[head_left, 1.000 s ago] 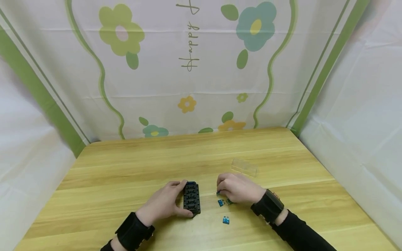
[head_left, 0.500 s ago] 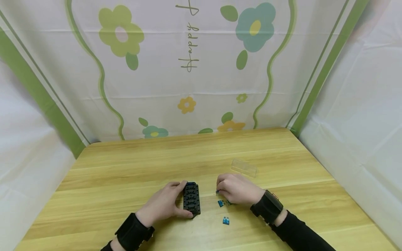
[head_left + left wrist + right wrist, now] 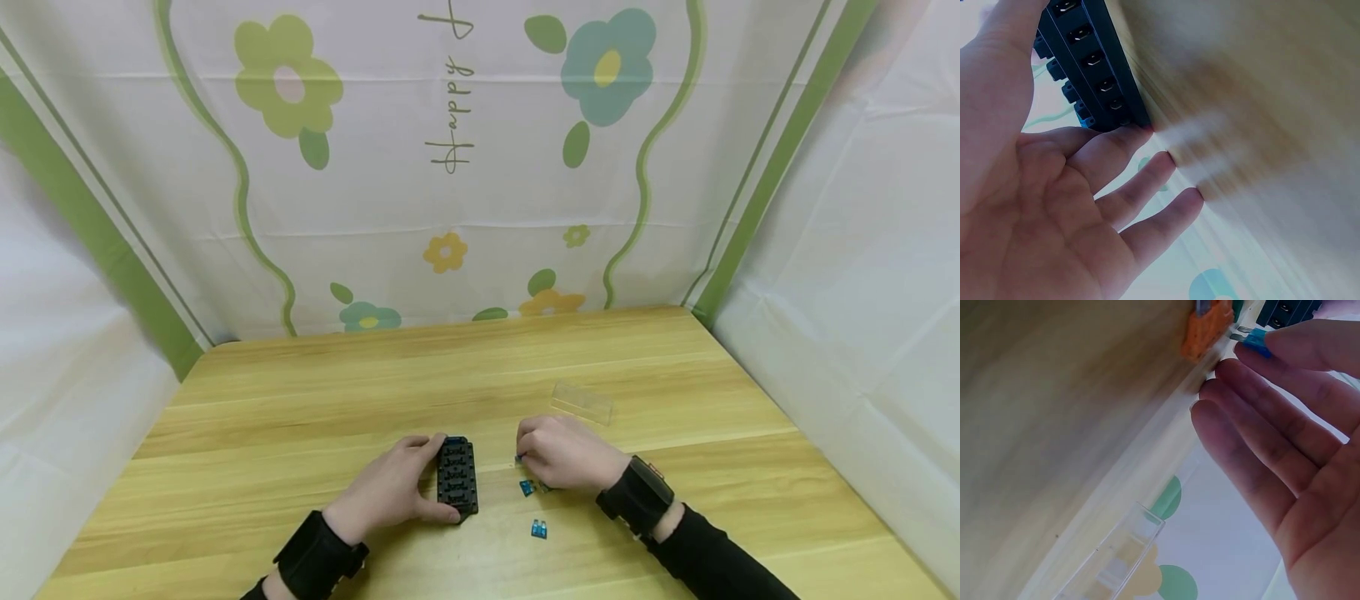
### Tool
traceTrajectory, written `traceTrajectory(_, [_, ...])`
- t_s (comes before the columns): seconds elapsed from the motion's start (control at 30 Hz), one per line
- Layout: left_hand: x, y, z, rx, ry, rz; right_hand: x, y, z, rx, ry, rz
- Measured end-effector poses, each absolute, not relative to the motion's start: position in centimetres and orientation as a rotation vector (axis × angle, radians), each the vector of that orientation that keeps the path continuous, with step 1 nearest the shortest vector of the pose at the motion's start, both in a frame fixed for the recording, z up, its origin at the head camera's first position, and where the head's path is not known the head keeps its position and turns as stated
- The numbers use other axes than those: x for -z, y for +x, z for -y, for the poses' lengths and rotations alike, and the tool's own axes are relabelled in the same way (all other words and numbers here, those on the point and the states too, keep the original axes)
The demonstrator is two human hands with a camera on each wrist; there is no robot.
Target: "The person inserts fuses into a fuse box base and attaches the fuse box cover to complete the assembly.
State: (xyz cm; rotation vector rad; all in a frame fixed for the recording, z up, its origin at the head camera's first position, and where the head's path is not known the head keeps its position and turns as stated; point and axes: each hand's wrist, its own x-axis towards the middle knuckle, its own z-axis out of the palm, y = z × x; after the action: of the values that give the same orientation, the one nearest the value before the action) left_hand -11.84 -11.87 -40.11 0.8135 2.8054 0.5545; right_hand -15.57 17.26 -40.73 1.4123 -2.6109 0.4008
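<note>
The two hands are well apart above the desk (image 3: pixel 337 375), each occupied. The left hand (image 3: pixel 393 487) grips the black block (image 3: pixel 457 475) across its length, thumb at the near end and a finger at the far end; the block lies on the desk between the two hands. In the left wrist view the top edge cuts off both the block and the thumb, though a row of openings with metal inside shows along one side, and the other fingertips reach the desk. The right hand (image 3: pixel 573 452) pinches a small blue piece (image 3: pixel 1256 341) between thumb and forefinger; its metal prongs stick out clear in the right wrist view, but from the head only a speck of blue shows past the fingers. That hand also covers most of a greenish piece (image 3: pixel 545 487) on the desk. An orange piece (image 3: pixel 1205 330), cut by the upper edge, shows only from the right wrist, near the fingertips. Just beside the greenish piece lies another blue piece (image 3: pixel 527 487), its details too small to read, and a third blue piece (image 3: pixel 539 529) lies apart, nearer the person. Beyond the right hand is a clear cover (image 3: pixel 582 402), faint against the wood and cropped in the right wrist view. Lettering on the flowered cloth (image 3: pixel 360 183) behind runs out of the head view at the top.
</note>
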Motion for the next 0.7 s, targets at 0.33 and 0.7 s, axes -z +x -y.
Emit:
traceTrajectory(0.33, [40.09,-11.87,11.83,-0.556,0.802,-2.806,40.96,-15.73,-17.34,-0.407,1.409,2.611])
traceTrajectory(0.7, [40.14,-11.81,11.93,-0.562,0.807,-2.787,40.88,-15.67,-17.31,-0.396,1.393,2.626])
